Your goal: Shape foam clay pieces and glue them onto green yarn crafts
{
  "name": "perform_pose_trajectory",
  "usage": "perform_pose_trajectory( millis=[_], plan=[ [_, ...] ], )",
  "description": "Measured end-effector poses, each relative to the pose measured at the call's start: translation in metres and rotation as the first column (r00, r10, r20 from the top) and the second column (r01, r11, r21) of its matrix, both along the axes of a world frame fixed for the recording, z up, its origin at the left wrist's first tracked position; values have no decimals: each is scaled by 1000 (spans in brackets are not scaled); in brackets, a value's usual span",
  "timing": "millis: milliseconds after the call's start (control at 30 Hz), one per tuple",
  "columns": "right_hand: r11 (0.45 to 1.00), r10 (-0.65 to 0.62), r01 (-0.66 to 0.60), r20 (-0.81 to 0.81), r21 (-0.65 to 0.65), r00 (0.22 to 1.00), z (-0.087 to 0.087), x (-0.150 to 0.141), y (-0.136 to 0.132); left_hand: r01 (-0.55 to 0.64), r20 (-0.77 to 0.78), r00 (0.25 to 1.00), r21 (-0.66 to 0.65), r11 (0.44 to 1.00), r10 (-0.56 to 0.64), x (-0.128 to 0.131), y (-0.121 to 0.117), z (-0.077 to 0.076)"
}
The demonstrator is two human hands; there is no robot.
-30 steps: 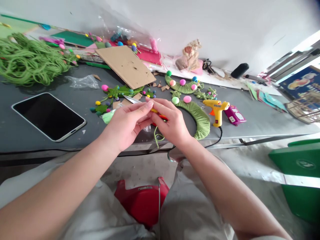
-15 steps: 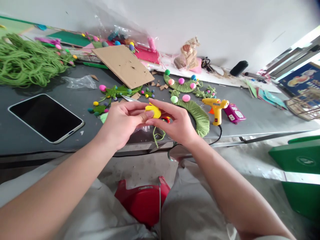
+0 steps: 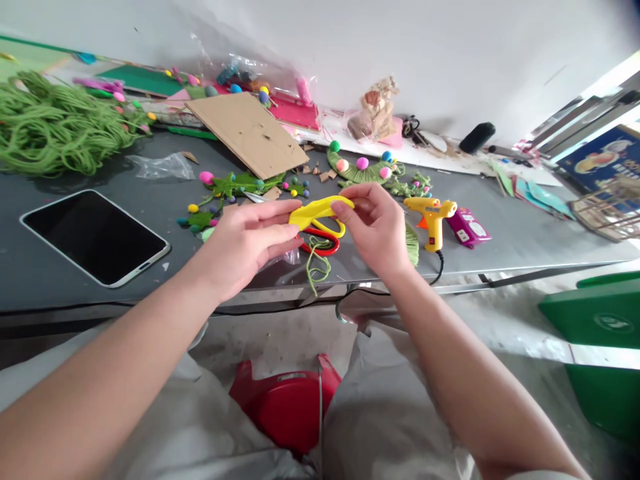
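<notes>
Both my hands are over the front edge of the grey table point(image 3: 60, 280). Between them stretches a flat yellow piece point(image 3: 317, 209). My left hand point(image 3: 247, 241) pinches its left end with thumb and fingers. My right hand point(image 3: 376, 227) pinches its right end, fingers closed. Just below the piece lie scissors with a red and yellow handle point(image 3: 320, 243), and a short loop of green yarn point(image 3: 317, 267) hangs off the table edge. A green yarn-wrapped arc point(image 3: 411, 243) is partly hidden behind my right hand.
A dark tablet point(image 3: 95, 235) lies at the left, with a heap of green yarn point(image 3: 55, 130) behind it. A cardboard sheet point(image 3: 247, 132), coloured pompoms and green felt bits sit mid-table. A yellow glue gun point(image 3: 433, 217) stands at the right. A red stool point(image 3: 285, 400) is between my knees.
The yellow piece, first hidden and then a small lump between my fingers, is now drawn out into a long strip. My right hand has moved up and to the right.
</notes>
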State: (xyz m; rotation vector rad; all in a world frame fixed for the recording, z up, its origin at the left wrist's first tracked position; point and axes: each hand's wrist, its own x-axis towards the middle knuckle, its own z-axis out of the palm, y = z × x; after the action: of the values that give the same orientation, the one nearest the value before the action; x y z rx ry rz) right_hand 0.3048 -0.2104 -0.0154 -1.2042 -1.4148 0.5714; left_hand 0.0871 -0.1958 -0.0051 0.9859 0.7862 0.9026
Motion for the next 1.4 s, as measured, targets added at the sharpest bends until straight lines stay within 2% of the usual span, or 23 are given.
perform_pose_trajectory(
  millis=[67,133,200,267,367,433,500,633,733,867,967,1067,1133,1233,1400],
  plan=[
    [993,-45,29,130,118,991,0,-3,-2,42,40,998,-37,998,-41,1,-2,2],
    [978,-22,-36,275,204,961,0,-7,-3,72,88,994,-82,994,-65,3,-4,3],
    [968,27,-115,360,224,932,0,-10,-4,80,133,989,-124,989,-63,5,-6,5],
    [971,69,-144,351,191,934,-2,-11,-3,68,150,988,-152,986,-45,6,-7,7],
    [978,170,-196,276,71,946,-5,-9,-1,69,155,987,-140,988,-47,7,-8,8],
    [960,271,-279,249,-3,930,-7,-8,-1,77,168,984,-124,989,-55,8,-8,6],
    [947,318,-319,243,-37,916,-8,-8,-2,56,157,987,-92,994,-41,7,-9,2],
    [960,258,-279,287,33,922,-6,-12,-8,64,67,996,32,997,-66,5,-8,-9],
    [952,253,-292,306,89,918,-5,-13,-9,71,-1,997,114,991,-71,2,-7,-11],
    [934,338,-356,276,16,900,-10,-5,-5,57,-119,992,192,980,-34,0,-6,-6],
    [907,402,-421,319,-12,858,-13,-1,-2,16,-215,976,246,969,38,-1,-4,-2],
    [896,421,-444,330,-7,845,-9,-5,-5,1,-233,971,267,964,63,1,-5,-2],
    [901,407,-434,325,13,854,-5,-11,-9,39,-192,981,238,970,7,3,-6,-3],
    [931,326,-357,271,72,906,-1,-21,-13,132,-26,991,127,983,-130,9,-12,-5],
    [983,160,-172,163,62,974,-1,-22,-7,322,240,924,-66,944,-299,16,-20,8]
  ],
)
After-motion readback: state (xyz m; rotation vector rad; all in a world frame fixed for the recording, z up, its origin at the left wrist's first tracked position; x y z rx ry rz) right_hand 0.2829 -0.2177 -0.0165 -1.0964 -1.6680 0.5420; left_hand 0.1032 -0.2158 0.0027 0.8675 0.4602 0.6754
